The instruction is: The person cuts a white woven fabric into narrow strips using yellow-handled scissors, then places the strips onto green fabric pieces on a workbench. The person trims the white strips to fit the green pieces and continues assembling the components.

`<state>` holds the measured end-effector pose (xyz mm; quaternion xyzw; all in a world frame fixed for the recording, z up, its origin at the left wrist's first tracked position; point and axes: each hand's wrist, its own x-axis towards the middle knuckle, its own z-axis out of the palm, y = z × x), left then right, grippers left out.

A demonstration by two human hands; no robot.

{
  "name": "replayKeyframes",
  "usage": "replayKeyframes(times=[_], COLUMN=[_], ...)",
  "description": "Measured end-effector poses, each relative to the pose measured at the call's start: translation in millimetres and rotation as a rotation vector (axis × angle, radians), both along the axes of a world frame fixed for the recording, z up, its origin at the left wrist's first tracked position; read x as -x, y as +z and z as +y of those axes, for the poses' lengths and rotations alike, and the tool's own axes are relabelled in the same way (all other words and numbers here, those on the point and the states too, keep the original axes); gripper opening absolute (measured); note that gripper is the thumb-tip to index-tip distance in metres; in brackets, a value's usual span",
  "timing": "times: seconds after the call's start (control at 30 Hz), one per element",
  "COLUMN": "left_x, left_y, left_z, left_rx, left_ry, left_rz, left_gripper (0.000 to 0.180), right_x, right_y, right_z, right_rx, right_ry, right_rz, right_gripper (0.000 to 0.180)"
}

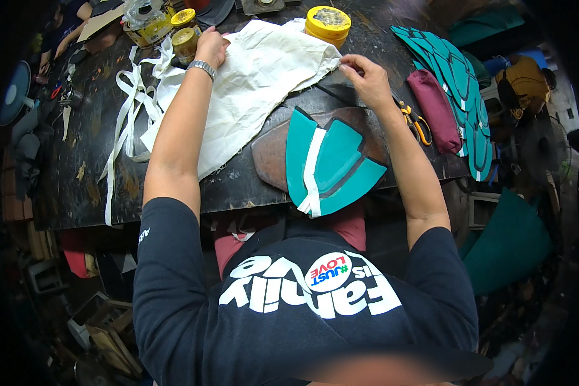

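A white cloth (257, 83) with frayed edges lies spread over the dark table. At its upper left edge, my left hand (211, 49) is closed on the cloth, a watch on the wrist. My right hand (367, 78) pinches the cloth's right corner between thumb and fingers. Nearer to me, a teal piece (334, 157) with black edging and a white strip rests on a brown board (270, 154). It overhangs the table's front edge. Narrow white strips (130, 109) lie loosely to the left of the cloth.
Yellow tubs (328, 24) and jars (184, 44) stand behind the cloth. Orange-handled scissors (418, 125) and a maroon pouch (434, 110) lie at right, beside stacked teal pieces (453, 77). Another person (64, 29) is at the far left; one more (527, 83) is at right.
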<state>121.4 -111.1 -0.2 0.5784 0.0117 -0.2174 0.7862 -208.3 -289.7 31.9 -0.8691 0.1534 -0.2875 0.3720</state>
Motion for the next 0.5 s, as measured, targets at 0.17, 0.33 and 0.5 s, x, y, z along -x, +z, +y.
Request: replayKeyframes(times=[0.17,0.33,0.5], left_x=[-32.4,-18.3,-15.8], left_y=[-26.3,-9.6,12.8], left_z=[9.0,-1.3,-10.6], left_rx=[-0.692,-1.208,-1.278], left_ry=[-0.293,-0.366,-0.340], left_rz=[-0.618,-0.803,-1.040], left_gripper=[0.045,0.045,0.035], right_x=[44.2,85.2,104.4], right_y=[-11.7,-9.8,0.1], right_z=[3.2,18.9,29.6], right_rx=[0.066,-0.020,0.070], right_ry=[-0.037,-0.056,-0.027], right_rz=[0.063,0.148,0.058], right_gripper=[0.022,0.020,0.017])
